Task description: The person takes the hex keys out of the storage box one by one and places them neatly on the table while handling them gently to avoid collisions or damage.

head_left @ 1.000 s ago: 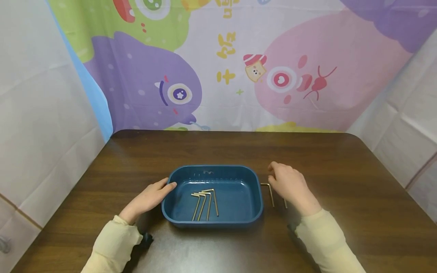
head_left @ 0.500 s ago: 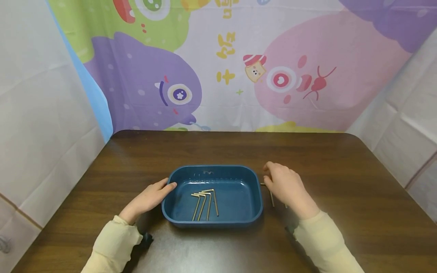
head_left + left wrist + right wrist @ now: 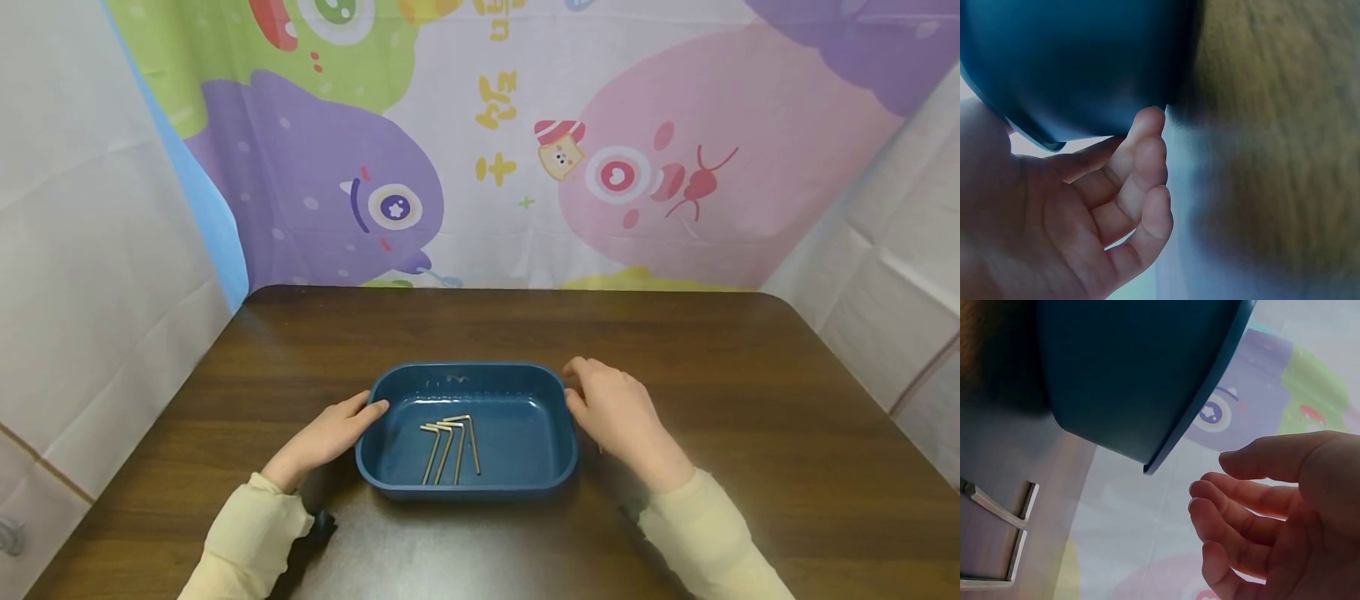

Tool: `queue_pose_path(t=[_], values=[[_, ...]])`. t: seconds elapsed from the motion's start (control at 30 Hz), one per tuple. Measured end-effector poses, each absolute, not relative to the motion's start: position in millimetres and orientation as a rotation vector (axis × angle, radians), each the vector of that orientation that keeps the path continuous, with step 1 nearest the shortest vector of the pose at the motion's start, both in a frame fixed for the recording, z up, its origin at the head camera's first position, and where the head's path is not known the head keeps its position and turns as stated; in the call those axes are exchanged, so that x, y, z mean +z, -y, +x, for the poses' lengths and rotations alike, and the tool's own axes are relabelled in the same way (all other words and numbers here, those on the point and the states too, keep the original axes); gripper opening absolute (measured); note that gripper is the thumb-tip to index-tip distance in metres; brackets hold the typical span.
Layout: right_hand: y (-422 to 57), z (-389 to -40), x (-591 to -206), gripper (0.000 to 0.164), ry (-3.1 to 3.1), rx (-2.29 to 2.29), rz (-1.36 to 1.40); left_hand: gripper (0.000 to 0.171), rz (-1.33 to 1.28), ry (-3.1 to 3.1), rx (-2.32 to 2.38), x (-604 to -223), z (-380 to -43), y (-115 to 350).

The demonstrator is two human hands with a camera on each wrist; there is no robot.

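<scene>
A blue rectangular tray [image 3: 517,492] stands on the table. Inside, toward its left half, several brass-coloured hex keys [image 3: 474,446] lie side by side. My left hand [image 3: 330,433] holds the tray's left end, thumb over the rim and the other fingers against the outer wall [image 3: 1085,75]. Beside the right rim my right hand [image 3: 618,412] hovers with loosely bent fingers. Nothing lies between its thumb and fingers in the right wrist view, and a gap separates them from the tray. Two more hex keys [image 3: 997,506] lie on the table below that hand, mostly hidden in the head view.
The dark wooden table [image 3: 315,333] has rounded far corners. A curtain with cartoon figures [image 3: 480,225] hangs behind it. Pale panelled walls [image 3: 97,250] flank both sides. A dark object [image 3: 322,529] shows at the left sleeve cuff.
My right hand has moved left, from above the loose hex keys to the tray's right rim. My left hand, the tray and the keys inside stay put.
</scene>
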State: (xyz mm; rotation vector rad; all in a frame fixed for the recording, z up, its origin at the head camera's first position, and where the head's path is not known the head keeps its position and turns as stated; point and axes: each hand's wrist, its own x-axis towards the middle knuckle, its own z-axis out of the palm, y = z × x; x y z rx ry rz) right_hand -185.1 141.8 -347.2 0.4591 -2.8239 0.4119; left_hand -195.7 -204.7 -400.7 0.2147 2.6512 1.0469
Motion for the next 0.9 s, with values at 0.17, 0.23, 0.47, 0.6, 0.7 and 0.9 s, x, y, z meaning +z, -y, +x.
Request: queue_pose_path(t=[0.17, 0.23, 0.47, 0.6, 0.7, 0.9], values=[[-139, -184, -349, 0.020, 2.793, 0.439, 0.487, 0.064, 0.212, -2.651, 1.045, -401, -195, 204], [-138, -183, -349, 0.019, 2.770, 0.444, 0.498, 0.064, 0.212, -2.652, 1.044, -400, -195, 204], [-135, -181, -352, 0.017, 2.701, 0.438, 0.511, 0.062, 0.216, -2.657, 1.041, -400, -195, 204], [-133, -180, -353, 0.017, 2.694, 0.438, 0.513, 0.062, 0.212, -2.654, 1.049, -400, -195, 205], [-131, -180, -354, 0.018, 2.701, 0.433, 0.506, 0.061, 0.212, -2.655, 1.052, -400, -195, 205], [-127, -179, -356, 0.019, 2.722, 0.426, 0.498, 0.061, 0.213, -2.651, 1.063, -401, -196, 205]])
